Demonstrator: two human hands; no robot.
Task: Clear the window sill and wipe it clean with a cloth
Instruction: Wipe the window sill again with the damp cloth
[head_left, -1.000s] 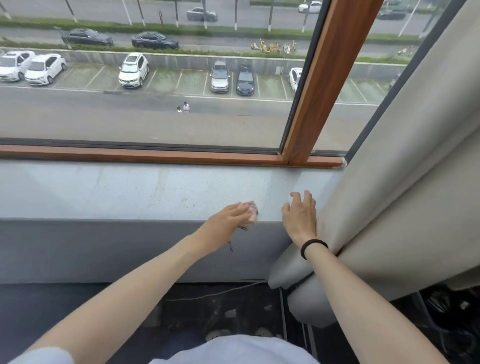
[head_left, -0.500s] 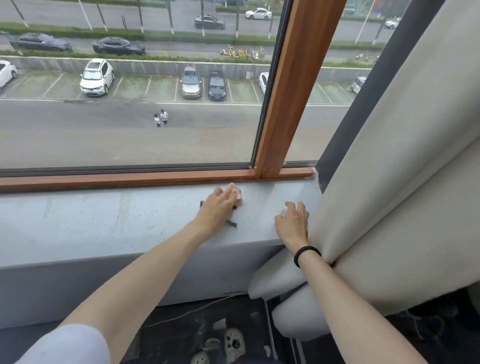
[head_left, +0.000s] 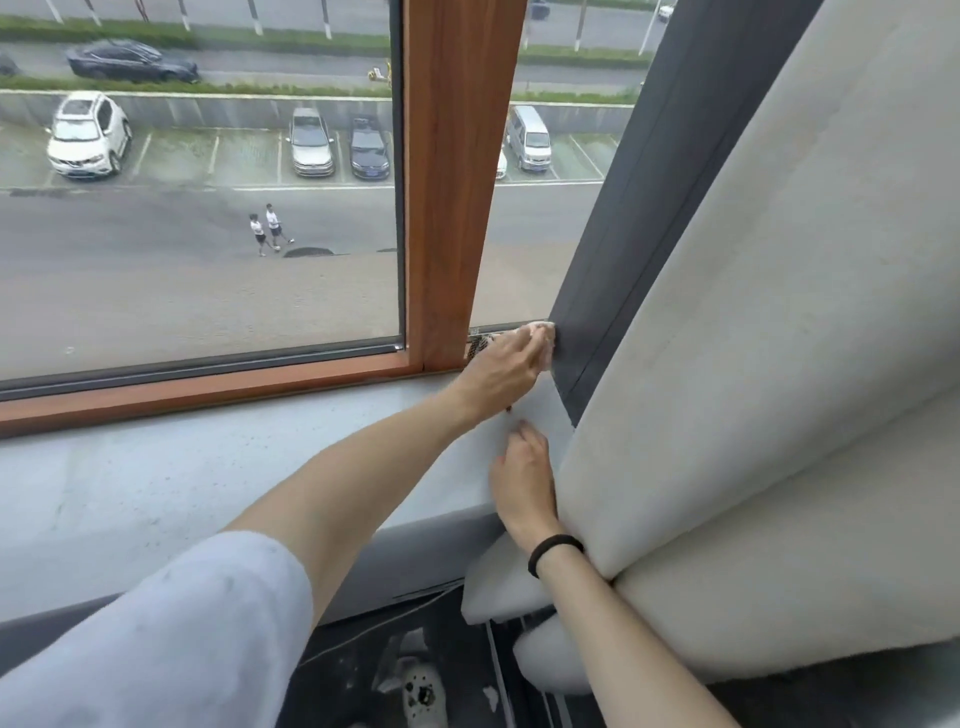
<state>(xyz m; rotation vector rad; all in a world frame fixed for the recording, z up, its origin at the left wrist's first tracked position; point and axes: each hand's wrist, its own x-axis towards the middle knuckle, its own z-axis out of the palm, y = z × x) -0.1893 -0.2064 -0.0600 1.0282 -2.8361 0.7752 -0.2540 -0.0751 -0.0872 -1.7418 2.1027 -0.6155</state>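
Note:
The grey window sill (head_left: 208, 467) runs under the wooden window frame (head_left: 457, 182). My left hand (head_left: 506, 366) grips a small pale cloth (head_left: 543, 332) with a dark netted part and presses it into the sill's far right corner, against the dark side wall (head_left: 623, 234). Most of the cloth is hidden under the fingers. My right hand (head_left: 524, 480) rests flat on the sill near its front edge, fingers straight, up against the curtain. A black band circles that wrist.
A thick off-white curtain (head_left: 779, 364) hangs at the right and bulges over the sill's end. Below the sill lies dark floor with a cable and a light slipper (head_left: 423, 696). Outside the glass are a road and parked cars.
My left hand has carried the cloth from the sill's front edge back and rightwards into the far corner. My right hand stayed flat on the sill by the curtain.

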